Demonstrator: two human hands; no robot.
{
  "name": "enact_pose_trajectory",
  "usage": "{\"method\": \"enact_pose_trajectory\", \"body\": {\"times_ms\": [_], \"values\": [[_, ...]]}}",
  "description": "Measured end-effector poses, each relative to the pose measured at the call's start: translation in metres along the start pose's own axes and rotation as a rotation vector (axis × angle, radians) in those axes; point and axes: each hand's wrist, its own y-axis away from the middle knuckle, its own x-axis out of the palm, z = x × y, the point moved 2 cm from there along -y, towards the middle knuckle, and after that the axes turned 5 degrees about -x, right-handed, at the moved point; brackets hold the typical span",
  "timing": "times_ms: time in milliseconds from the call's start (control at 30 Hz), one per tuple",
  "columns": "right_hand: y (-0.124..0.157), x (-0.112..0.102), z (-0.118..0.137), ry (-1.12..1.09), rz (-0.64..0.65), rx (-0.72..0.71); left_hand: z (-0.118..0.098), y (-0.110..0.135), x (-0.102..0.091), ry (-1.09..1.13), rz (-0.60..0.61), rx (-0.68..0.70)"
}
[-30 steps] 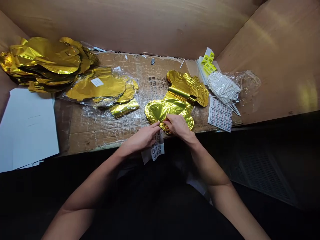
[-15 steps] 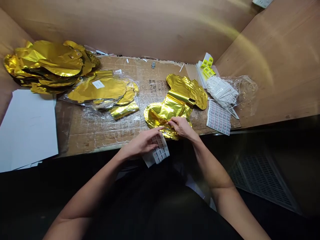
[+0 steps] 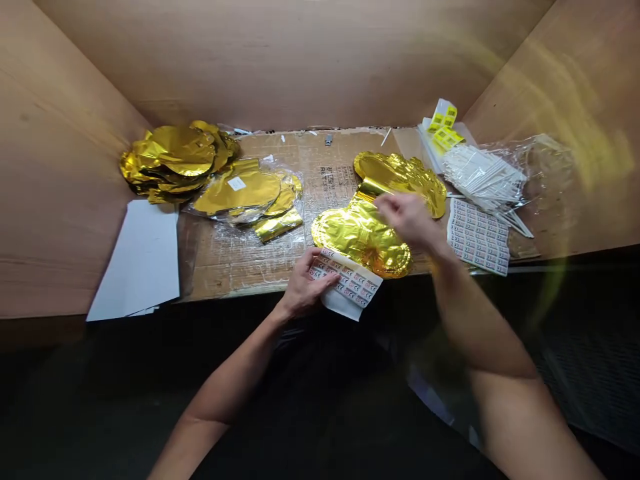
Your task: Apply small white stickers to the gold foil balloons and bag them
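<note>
A folded gold foil balloon (image 3: 363, 233) lies at the front edge of the cardboard-covered table (image 3: 235, 257). My left hand (image 3: 306, 287) grips a white sheet of small printed stickers (image 3: 347, 283) just in front of the balloon's near edge. My right hand (image 3: 407, 217) hovers above the balloon's far right part, blurred by motion, so I cannot see whether its fingers hold anything. A second gold foil balloon (image 3: 405, 175) lies just behind it.
A heap of gold foil balloons (image 3: 175, 157) fills the back left corner, with bagged ones (image 3: 245, 197) beside it. White sheets (image 3: 137, 263) overhang the front left. At the right are another sticker sheet (image 3: 477, 235), bagged white sticks (image 3: 487, 177) and yellow labels (image 3: 443, 130). Wooden walls enclose three sides.
My right hand has lifted off the balloon's near edge and moved up and to the right. My left hand now shows the sticker sheet more fully. The camera view has shifted.
</note>
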Motion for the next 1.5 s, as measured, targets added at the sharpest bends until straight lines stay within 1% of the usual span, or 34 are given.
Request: {"method": "enact_pose_trajectory", "body": {"times_ms": [33, 67, 100, 133, 167, 200, 267, 333, 467, 600, 800, 900, 1067, 1167, 1267, 1333, 1400, 1500], "values": [[0.018, 0.027, 0.019, -0.083, 0.148, -0.044, 0.001, 0.002, 0.001, -0.009, -0.011, 0.015], [0.034, 0.050, 0.034, -0.143, 0.206, -0.066, 0.001, 0.004, 0.001, -0.021, -0.015, 0.030], [0.048, 0.069, 0.046, -0.184, 0.205, -0.069, 0.001, 0.005, 0.002, -0.034, -0.016, 0.046], [0.058, 0.084, 0.055, -0.220, 0.186, -0.070, 0.001, 0.006, 0.003, -0.048, -0.012, 0.061], [0.065, 0.093, 0.059, -0.242, 0.145, -0.066, 0.000, 0.007, 0.003, -0.061, -0.005, 0.075], [0.069, 0.097, 0.060, -0.258, 0.103, -0.063, -0.001, 0.008, 0.004, -0.071, 0.004, 0.084], [0.073, 0.098, 0.058, -0.270, 0.045, -0.071, -0.005, 0.010, 0.005, -0.074, 0.030, 0.084], [0.075, 0.093, 0.056, -0.269, 0.032, -0.085, -0.009, 0.011, 0.006, -0.038, 0.042, 0.058], [0.079, 0.089, 0.054, -0.280, 0.078, -0.053, -0.014, 0.010, 0.009, 0.081, 0.039, -0.015], [0.082, 0.093, 0.053, -0.288, 0.108, -0.014, -0.015, 0.010, 0.011, 0.085, 0.006, -0.003], [0.085, 0.097, 0.056, -0.165, -0.015, -0.116, -0.012, 0.012, 0.010, 0.023, -0.058, 0.008], [0.089, 0.099, 0.060, -0.121, -0.059, -0.113, -0.013, 0.013, 0.009, -0.007, -0.077, 0.017], [0.093, 0.101, 0.066, -0.067, -0.101, -0.103, -0.019, 0.014, 0.009, 0.024, -0.065, 0.013], [0.093, 0.101, 0.066, -0.092, -0.101, -0.071, -0.021, 0.015, 0.008, 0.030, -0.066, 0.015], [0.093, 0.101, 0.063, -0.195, -0.057, 0.028, -0.022, 0.016, 0.007, 0.043, -0.054, 0.023], [0.094, 0.103, 0.062, -0.227, -0.042, 0.047, -0.022, 0.016, 0.006, 0.052, -0.050, 0.031], [0.095, 0.104, 0.063, -0.170, -0.071, -0.014, -0.020, 0.017, 0.005, 0.052, -0.057, 0.032], [0.098, 0.108, 0.065, -0.020, -0.146, -0.136, -0.018, 0.017, 0.004, 0.050, -0.080, 0.028]]}}
